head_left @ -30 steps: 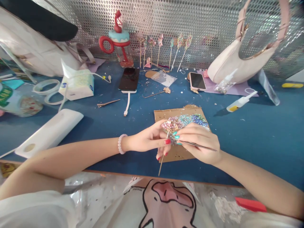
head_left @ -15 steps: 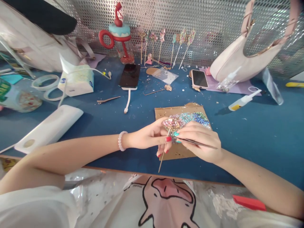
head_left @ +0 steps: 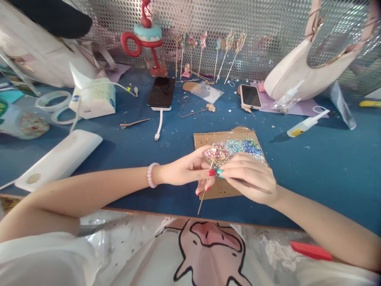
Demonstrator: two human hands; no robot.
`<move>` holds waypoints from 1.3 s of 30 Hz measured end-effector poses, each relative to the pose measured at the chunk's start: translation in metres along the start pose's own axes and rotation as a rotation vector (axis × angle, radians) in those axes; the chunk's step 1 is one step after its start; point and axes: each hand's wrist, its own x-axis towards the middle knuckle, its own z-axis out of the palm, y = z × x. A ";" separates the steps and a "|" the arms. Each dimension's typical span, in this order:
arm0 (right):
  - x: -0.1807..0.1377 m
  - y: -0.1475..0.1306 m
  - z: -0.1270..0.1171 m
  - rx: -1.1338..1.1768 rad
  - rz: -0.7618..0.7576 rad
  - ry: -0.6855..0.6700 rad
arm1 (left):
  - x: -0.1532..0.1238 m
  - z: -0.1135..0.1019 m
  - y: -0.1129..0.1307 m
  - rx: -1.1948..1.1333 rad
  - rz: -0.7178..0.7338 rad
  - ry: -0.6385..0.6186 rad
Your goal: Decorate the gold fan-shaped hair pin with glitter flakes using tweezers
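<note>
My left hand [head_left: 190,169] pinches a thin stick topped with a glittery pink ornament [head_left: 214,154]; the stick's bare end slants down toward the table edge. My right hand [head_left: 251,176] grips slim dark metal tweezers [head_left: 253,185], whose back end points to the lower right. Its fingertips come close to the left thumb, just below the ornament, and hide the tweezer tips. Beneath both hands lies a cardboard piece [head_left: 205,139] strewn with pink, turquoise, blue and green glittery bits [head_left: 238,146].
Several decorated sticks [head_left: 203,39] stand at the back beside a red-handled cup [head_left: 149,33]. Two phones [head_left: 161,93], a glue bottle [head_left: 300,128], another ornamented stick [head_left: 210,108], a metal clip-like tool [head_left: 134,123], a tissue pack [head_left: 95,99] and a white handbag [head_left: 297,75] surround the work spot.
The right fingertips have shifted slightly left, nearer the left thumb, and the tweezers show less. The left hand keeps its hold on the stick. The whole view has moved a little.
</note>
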 end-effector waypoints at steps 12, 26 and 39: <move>-0.007 0.004 0.000 0.009 0.057 0.068 | -0.001 -0.001 0.000 -0.009 -0.011 -0.017; -0.005 0.007 0.000 0.017 0.060 0.073 | 0.000 0.000 0.003 0.009 -0.041 0.029; -0.005 0.015 -0.014 -0.039 0.056 -0.003 | 0.000 0.001 0.005 0.072 -0.074 0.273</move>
